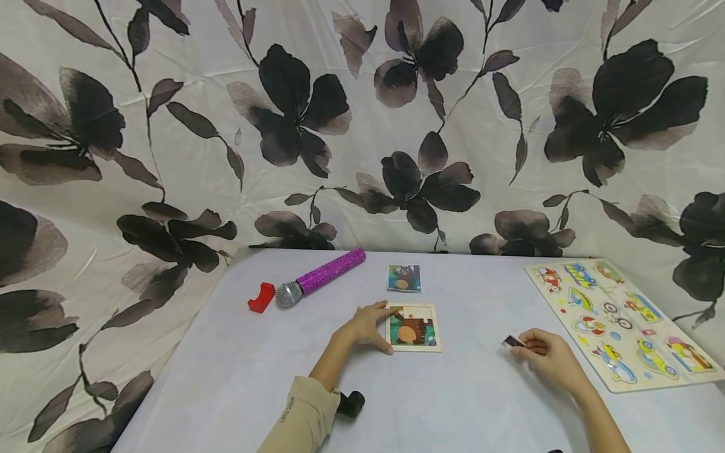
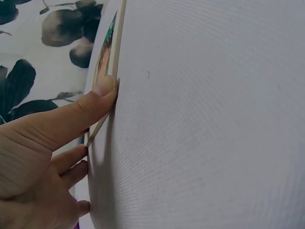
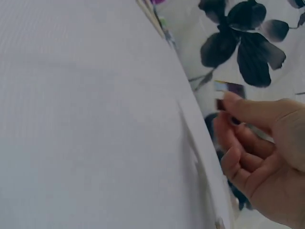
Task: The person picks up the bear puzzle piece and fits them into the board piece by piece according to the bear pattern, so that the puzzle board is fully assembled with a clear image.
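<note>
A small wooden jigsaw puzzle [image 1: 415,330] with a brown bear picture lies flat near the table's middle. Pale bare board shows along its upper part. My left hand [image 1: 367,326] holds the puzzle's left side, thumb at the near corner and fingers at the far side; the left wrist view shows the thumb [image 2: 105,86] against the pale edge. To the right, my right hand [image 1: 548,357] pinches a small dark puzzle piece [image 1: 513,341] between thumb and fingers, above the table. In the right wrist view this piece [image 3: 237,89] shows dark and light patches. Behind the puzzle lies a bear picture card [image 1: 404,278].
A purple glitter microphone [image 1: 331,273] and a red curved block [image 1: 262,297] lie at the back left. A large vehicle puzzle board [image 1: 600,336] occupies the right side. Beside the left sleeve is a black object [image 1: 352,404]. Floral cloth [image 1: 408,138] hangs behind the table.
</note>
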Available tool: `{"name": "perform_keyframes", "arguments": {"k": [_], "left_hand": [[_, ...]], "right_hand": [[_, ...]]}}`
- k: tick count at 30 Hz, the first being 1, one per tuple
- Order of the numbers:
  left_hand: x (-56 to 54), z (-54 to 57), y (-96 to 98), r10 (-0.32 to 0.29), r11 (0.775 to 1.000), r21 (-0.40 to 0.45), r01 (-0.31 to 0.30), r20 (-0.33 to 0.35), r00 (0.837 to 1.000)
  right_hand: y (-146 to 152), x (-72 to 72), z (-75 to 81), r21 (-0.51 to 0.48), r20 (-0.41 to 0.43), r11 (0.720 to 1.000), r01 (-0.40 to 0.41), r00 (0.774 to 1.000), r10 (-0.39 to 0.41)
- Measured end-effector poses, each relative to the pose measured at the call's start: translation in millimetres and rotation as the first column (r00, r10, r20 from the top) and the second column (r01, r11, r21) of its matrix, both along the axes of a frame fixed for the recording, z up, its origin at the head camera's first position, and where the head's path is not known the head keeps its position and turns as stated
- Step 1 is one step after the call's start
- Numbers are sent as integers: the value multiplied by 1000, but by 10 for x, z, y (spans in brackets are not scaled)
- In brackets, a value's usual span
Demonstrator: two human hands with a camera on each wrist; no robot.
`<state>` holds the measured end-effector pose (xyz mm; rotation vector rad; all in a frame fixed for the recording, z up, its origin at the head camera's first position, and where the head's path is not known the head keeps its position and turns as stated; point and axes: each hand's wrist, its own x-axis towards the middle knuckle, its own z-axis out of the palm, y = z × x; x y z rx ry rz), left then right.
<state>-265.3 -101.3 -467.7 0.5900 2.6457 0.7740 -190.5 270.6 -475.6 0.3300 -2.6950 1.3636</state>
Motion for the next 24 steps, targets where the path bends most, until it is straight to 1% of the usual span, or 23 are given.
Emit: {"name": "perform_keyframes", "arguments": {"k": [2,3,5,6,8,10,11,13,16,18,19,21,24], "left_hand": [[0,-6,-1,-1,1000,0,1,1,1000],[2,-7,-2,-2,1000,1,2,2,1000],[3,-10,-4,-4,1000,2,4,4,1000],[3,-12,-5,-3,1000,4,3,4,1000],[1,-13,-7,-2,1000,5,2,1,1000],[-6,-18,-11,0,1000,4,0,-2,1000],[-9,-20,-11,0,1000,4,0,-5,1000],[-13,-22,-14,-1,1000,4,1,-11,1000],[-14,-17,-15,-1,1000,6,1,-5,1000],[-12,-11,-17,1,1000,7,-1,0,1000],[-12,-10,-17,0,1000,7,0,0,1000],[-10,-8,-18,-2,1000,8,2,1,1000],[-12,-12,-25,-6,1000,6,6,-8,1000]], "right_hand": [[-62,-50,-11,-134,-29,991,-28,999,24],[-94,-77,-17,-191,-39,981,-46,998,39],[-163,-132,-25,-302,-54,950,-75,997,61],[-202,-167,-26,-359,-52,929,-88,996,75],[-284,-245,-24,-472,-33,875,-107,994,104],[-370,-331,-16,-563,4,822,-92,993,115],[-413,-372,-8,-594,27,801,-74,993,111],[-494,-452,11,-628,79,778,-20,993,89],[-603,-549,51,-643,148,763,68,988,37],[-666,-604,77,-660,189,742,114,982,17],[-697,-630,89,-673,207,728,133,978,13],[-754,-674,108,-688,237,707,165,972,3],[-831,-727,125,-704,257,687,182,966,7]]}}
